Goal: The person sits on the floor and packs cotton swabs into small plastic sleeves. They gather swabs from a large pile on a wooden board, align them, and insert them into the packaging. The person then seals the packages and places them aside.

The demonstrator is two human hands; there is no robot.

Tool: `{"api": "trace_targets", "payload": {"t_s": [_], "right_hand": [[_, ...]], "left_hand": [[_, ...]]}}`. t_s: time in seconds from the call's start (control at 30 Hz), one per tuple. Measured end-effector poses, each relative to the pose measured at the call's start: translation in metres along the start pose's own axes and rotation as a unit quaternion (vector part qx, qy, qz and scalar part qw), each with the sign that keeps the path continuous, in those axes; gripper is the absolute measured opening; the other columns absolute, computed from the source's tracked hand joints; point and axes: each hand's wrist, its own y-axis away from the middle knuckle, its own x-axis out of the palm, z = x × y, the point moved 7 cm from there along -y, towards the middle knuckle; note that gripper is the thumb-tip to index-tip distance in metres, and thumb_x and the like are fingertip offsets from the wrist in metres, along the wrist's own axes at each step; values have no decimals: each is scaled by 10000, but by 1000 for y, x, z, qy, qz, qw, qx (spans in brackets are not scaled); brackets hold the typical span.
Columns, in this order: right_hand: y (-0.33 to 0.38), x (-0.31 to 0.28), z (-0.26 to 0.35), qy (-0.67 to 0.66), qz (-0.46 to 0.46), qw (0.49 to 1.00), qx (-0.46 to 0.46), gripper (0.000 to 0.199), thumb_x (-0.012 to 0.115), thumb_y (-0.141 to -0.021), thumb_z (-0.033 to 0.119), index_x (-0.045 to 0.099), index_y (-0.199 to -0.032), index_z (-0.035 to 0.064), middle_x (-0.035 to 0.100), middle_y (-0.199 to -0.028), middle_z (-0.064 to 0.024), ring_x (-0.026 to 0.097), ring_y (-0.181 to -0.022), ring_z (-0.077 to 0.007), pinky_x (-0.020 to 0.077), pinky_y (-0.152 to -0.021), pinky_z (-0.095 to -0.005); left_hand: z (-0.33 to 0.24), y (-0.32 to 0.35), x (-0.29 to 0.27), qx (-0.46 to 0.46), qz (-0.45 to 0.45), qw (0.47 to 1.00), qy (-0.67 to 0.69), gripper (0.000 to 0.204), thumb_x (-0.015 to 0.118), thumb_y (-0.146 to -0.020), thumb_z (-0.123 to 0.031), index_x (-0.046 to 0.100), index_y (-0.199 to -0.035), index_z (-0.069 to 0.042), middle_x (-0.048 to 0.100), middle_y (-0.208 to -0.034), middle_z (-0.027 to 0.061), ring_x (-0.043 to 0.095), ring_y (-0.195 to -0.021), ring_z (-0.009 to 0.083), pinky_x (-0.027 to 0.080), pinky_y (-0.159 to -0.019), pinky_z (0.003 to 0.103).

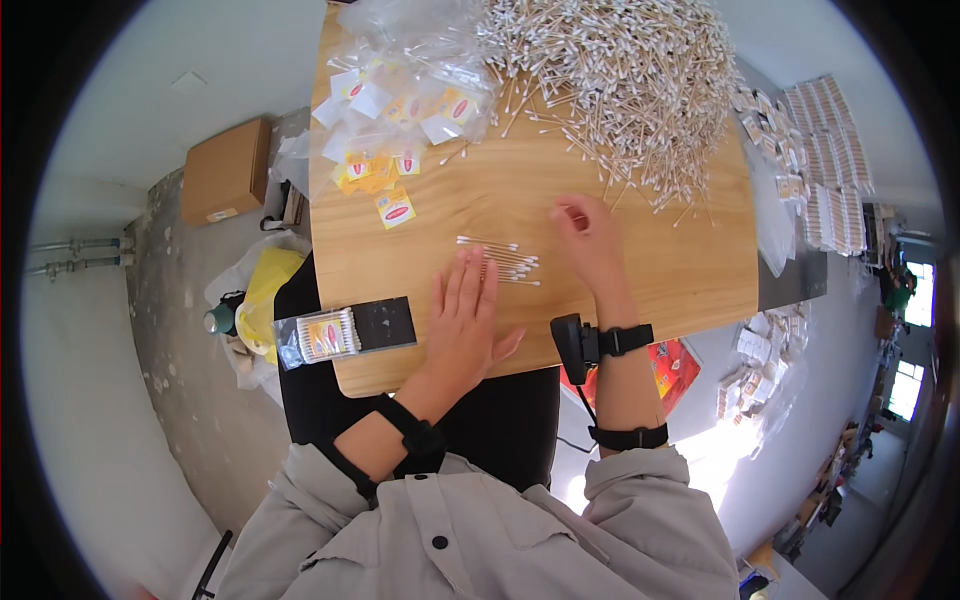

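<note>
A small row of cotton swabs lies side by side on the wooden table. My left hand rests flat at the row's left end, its fingers stretched out over some of the sticks and the thumb apart. To the right of the row, my right hand hovers with its fingers curled in. Whatever it may hold is hidden. A large heap of loose cotton swabs spreads over the far right of the tabletop. By my left wrist, a clear bag packed with swabs lies across a dark flat strip.
Clear plastic bags and printed yellow-and-white cards pile up at the far left. Stacked swab packs stand beyond the right edge. A cardboard box and a yellow bag sit on the floor at left.
</note>
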Motion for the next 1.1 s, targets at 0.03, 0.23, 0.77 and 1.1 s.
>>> {"api": "trace_targets", "payload": {"t_s": [0.03, 0.23, 0.77, 1.1], "right_hand": [[1, -13, -14, 0, -68, 997, 22, 295, 716, -836, 221, 653, -1061, 42, 619, -926, -84, 630, -791, -212, 523, -726, -330], [-8, -44, -32, 168, -227, 958, 55, 395, 726, -816, 220, 581, -1132, 33, 586, -1047, -112, 615, -818, -239, 507, -763, -366], [51, -7, -12, 16, -112, 993, -41, 118, 655, -832, 25, 701, -934, 62, 613, -880, -84, 610, -749, -211, 493, -673, -317], [2, -38, -47, 7, -213, 977, -30, 205, 651, -835, 60, 695, -1034, 85, 560, -876, -68, 594, -747, -205, 487, -689, -322]], "left_hand": [[-2, -5, -3, 0, 8, 1000, -4, 917, 712, -792, -395, 287, -1483, 33, 214, -1580, 214, 193, -1473, 362, 162, -1172, 549], [6, -34, 5, -1, 43, 998, -51, 960, 728, -780, -428, 270, -1493, 23, 190, -1586, 218, 177, -1476, 370, 169, -1168, 551], [3, 13, 14, -19, 94, 993, -71, 984, 693, -787, -492, 250, -1504, 16, 190, -1588, 216, 179, -1480, 356, 150, -1180, 535], [1, 20, 12, 20, 35, 998, -45, 922, 682, -812, -421, 264, -1491, 41, 196, -1581, 221, 182, -1478, 362, 138, -1186, 528]]}}
